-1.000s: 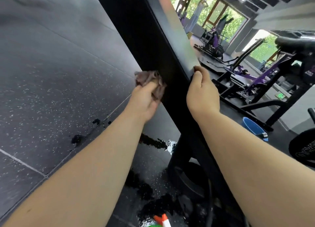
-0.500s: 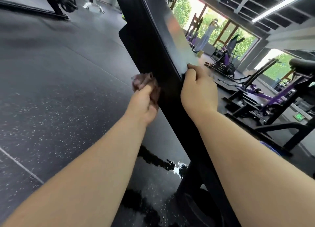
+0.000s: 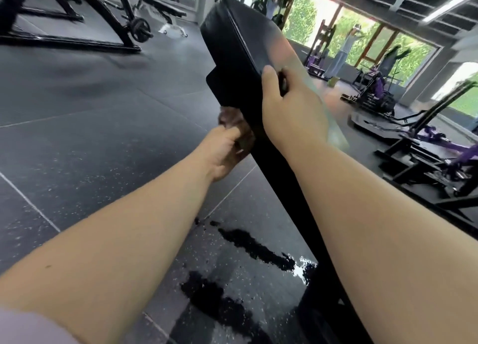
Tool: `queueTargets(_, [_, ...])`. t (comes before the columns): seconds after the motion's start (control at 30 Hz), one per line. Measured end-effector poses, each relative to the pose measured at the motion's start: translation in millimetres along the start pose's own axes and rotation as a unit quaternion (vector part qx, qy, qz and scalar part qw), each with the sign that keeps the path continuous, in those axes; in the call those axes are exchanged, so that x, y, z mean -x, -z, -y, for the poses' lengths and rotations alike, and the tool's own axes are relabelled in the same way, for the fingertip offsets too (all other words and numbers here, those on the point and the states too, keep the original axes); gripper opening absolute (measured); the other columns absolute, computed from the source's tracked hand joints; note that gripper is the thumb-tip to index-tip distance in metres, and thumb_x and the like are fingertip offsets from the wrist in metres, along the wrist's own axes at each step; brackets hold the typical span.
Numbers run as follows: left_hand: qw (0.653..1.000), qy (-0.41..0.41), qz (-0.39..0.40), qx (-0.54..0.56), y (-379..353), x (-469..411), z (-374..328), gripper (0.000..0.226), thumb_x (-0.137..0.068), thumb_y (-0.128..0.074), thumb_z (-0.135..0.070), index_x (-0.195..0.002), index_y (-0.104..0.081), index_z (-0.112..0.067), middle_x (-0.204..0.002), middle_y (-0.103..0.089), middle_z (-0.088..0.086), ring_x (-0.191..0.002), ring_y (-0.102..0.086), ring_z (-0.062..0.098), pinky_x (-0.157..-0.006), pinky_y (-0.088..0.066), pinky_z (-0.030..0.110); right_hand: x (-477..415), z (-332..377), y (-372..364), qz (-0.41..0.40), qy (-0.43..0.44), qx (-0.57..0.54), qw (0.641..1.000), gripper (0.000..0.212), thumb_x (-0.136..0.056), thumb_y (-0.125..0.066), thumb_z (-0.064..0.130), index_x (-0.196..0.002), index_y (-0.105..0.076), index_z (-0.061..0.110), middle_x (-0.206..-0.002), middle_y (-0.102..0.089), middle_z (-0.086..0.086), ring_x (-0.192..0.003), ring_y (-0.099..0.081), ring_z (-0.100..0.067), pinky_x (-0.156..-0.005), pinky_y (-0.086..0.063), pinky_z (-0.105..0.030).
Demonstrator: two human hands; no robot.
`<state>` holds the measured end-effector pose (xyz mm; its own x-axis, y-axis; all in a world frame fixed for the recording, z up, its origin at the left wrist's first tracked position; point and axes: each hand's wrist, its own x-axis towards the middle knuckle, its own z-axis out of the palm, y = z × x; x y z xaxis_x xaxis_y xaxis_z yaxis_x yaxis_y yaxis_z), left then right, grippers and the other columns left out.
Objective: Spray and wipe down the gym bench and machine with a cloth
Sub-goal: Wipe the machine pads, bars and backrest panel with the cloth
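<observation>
Gym bench [image 3: 240,41]: black padded board, set at a steep tilt, running from the near right foreground up to the far centre of the view. Its rounded end is the farthest and highest part. The upper face shows a glossy sheen.

Cloth [image 3: 231,118]: brown, bunched, pressed against the left side of the bench, about midway along it.

Left hand [image 3: 222,152]: fingers curled round the cloth, holding it against the bench.

Right hand [image 3: 292,111]: clasps the right edge of the bench, just beyond the cloth. The thumb lies up along the edge; the fingers wrap over onto the upper face and are mostly hidden.

Floor [image 3: 77,136]: dark speckled rubber tiles. Wet patches [image 3: 256,248] lie near the foot of the bench, between the two forearms.

Surroundings: a black frame [image 3: 64,41] with a weight plate [image 3: 141,33] stands far left. Purple machines [image 3: 439,142] stand to the right. A person [image 3: 341,51] stands at the far windows, blurred.
</observation>
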<state>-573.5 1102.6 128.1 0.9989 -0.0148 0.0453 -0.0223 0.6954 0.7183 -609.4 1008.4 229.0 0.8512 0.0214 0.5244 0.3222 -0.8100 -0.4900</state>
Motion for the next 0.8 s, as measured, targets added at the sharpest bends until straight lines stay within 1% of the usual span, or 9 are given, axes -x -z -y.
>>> queueTargets(0.13, [0.993,-0.068,-0.015,0.092,-3.6,-12.7,-43.5,0.012,-0.097,-0.053,-0.008,-0.103,-0.063,-0.01,-0.093,-0.071,0.004,-0.087,-0.068,0.016,-0.086,-0.055,0.028,-1.6,-1.1,-3.9,-0.001,-0.012,0.018,1.0,0.06,-0.09,-0.027,0.067,-0.128,-0.054,0.03,-0.12,-0.063,0.007,-0.114,-0.054,-0.02,-0.089,-0.046,-0.039])
queueTargets(0.23, [0.986,-0.095,-0.019,0.136,-7.8,-18.2,-67.5,0.024,-0.101,-0.047,-0.014,-0.096,-0.068,-0.003,-0.084,-0.075,0.009,-0.079,-0.072,0.018,-0.081,-0.058,0.029,-7.0,-3.0,-4.7,-0.006,-0.015,0.012,1.0,0.056,-0.09,-0.03,0.066,-0.123,-0.056,0.029,-0.113,-0.064,0.006,-0.107,-0.055,-0.02,-0.082,-0.045,-0.036])
queueTargets(0.3, [0.986,-0.092,-0.016,0.136,-9.3,-17.7,-70.8,0.031,-0.102,-0.046,-0.018,-0.093,-0.071,-0.001,-0.087,-0.074,0.011,-0.083,-0.071,0.02,-0.084,-0.057,0.03,-8.5,-4.1,-5.5,-0.015,-0.012,0.006,1.0,0.054,-0.09,-0.03,0.066,-0.119,-0.057,0.028,-0.111,-0.063,0.005,-0.105,-0.055,-0.021,-0.08,-0.044,-0.036])
queueTargets(0.5, [0.987,-0.074,-0.041,0.137,-10.6,-13.8,-59.8,0.031,-0.104,-0.043,-0.02,-0.117,-0.063,-0.001,-0.105,-0.07,0.011,-0.096,-0.067,0.021,-0.093,-0.054,0.031,-6.3,-3.6,-6.2,-0.021,-0.008,0.005,1.0,0.041,-0.093,-0.034,0.062,-0.092,-0.053,0.026,-0.088,-0.057,0.009,-0.091,-0.053,-0.021,-0.07,-0.037,-0.034])
queueTargets(0.57, [0.989,-0.044,-0.047,0.133,-11.5,-5.4,-44.2,0.032,-0.104,-0.043,-0.021,-0.125,-0.06,-0.004,-0.11,-0.069,0.012,-0.102,-0.066,0.021,-0.09,-0.055,0.03,-6.4,-4.4,-6.6,-0.026,-0.006,0.011,1.0,0.046,-0.093,-0.032,0.063,-0.099,-0.057,0.024,-0.096,-0.062,0.006,-0.097,-0.055,-0.023,-0.073,-0.039,-0.035])
queueTargets(0.6, [0.992,-0.021,-0.048,0.117,-11.6,2.0,-29.1,0.03,-0.104,-0.044,-0.02,-0.126,-0.059,-0.009,-0.106,-0.07,0.01,-0.099,-0.067,0.02,-0.086,-0.055,0.028,-5.6,-4.5,-6.9,-0.025,-0.006,0.012,1.0,0.05,-0.092,-0.032,0.063,-0.108,-0.059,0.025,-0.104,-0.064,0.005,-0.102,-0.056,-0.023,-0.076,-0.041,-0.035])
queueTargets(0.7, [0.997,0.046,-0.038,0.055,-17.9,27.4,21.4,0.016,-0.101,-0.047,-0.012,-0.1,-0.06,-0.022,-0.081,-0.068,0.0,-0.078,-0.063,0.013,-0.07,-0.055,0.021,-2.4,-3.9,-2.5,-0.011,0.005,0.026,1.0,0.058,-0.094,-0.028,0.063,-0.132,-0.054,0.027,-0.129,-0.061,0.003,-0.12,-0.053,-0.022,-0.087,-0.04,-0.036])
queueTargets(0.73, [0.997,0.057,-0.033,0.037,-19.5,32.7,36.7,0.019,-0.1,-0.048,-0.009,-0.094,-0.058,-0.023,-0.082,-0.067,-0.001,-0.078,-0.062,0.012,-0.072,-0.054,0.021,0.8,-5.6,0.3,0.0,0.014,0.037,0.999,0.059,-0.096,-0.027,0.063,-0.138,-0.05,0.028,-0.136,-0.057,0.003,-0.125,-0.051,-0.022,-0.091,-0.039,-0.036])
queueTargets(0.8, [0.997,0.069,-0.02,0.011,-20.8,41.5,59.6,0.025,-0.1,-0.048,-0.006,-0.087,-0.057,-0.027,-0.091,-0.066,0.0,-0.084,-0.062,0.012,-0.084,-0.051,0.024,12.9,-15.0,7.6,0.026,0.034,0.056,0.998,0.058,-0.098,-0.026,0.061,-0.147,-0.039,0.031,-0.148,-0.047,0.005,-0.135,-0.043,-0.02,-0.101,-0.036,-0.037])
